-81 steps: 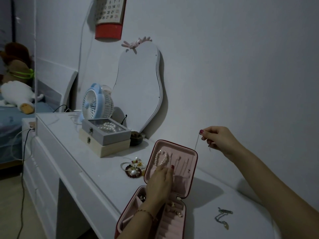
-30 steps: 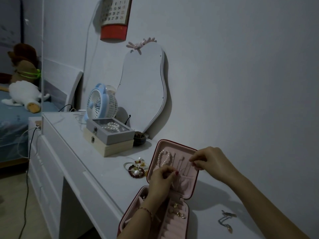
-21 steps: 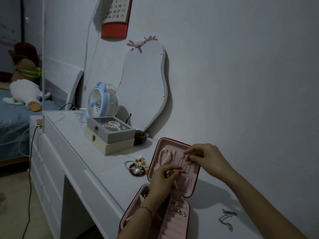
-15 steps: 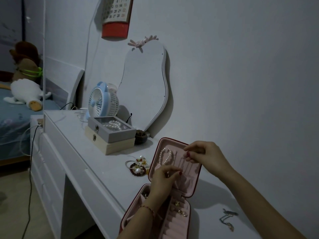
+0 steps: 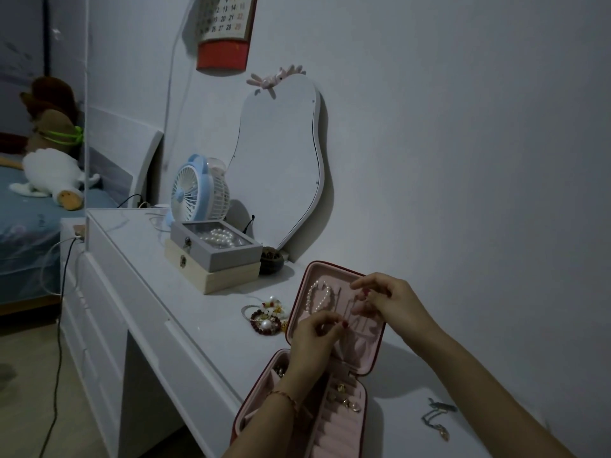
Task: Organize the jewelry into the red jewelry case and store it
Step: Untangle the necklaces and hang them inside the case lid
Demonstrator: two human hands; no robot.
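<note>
Single head-worn wide-angle view, looking forward and down along a white dresser [image 5: 139, 279] toward the wall, tilted, hands close at lower right, open case [image 5: 334, 358] near, bed [image 5: 29, 226] far left

Two hands, the left hand [image 5: 312, 338] and the right hand [image 5: 385, 300], work at one open red jewelry case [image 5: 334, 421]. Two closed boxes are stacked at far left, a grey box [image 5: 215, 251] on a cream box [image 5: 218, 279]. There is one fan [image 5: 198, 193], one mirror [image 5: 281, 160], one calendar [image 5: 224, 31], one pearl strand [image 5: 317, 297] in the case lid, and one chain [image 5: 436, 421] at near right.
</note>
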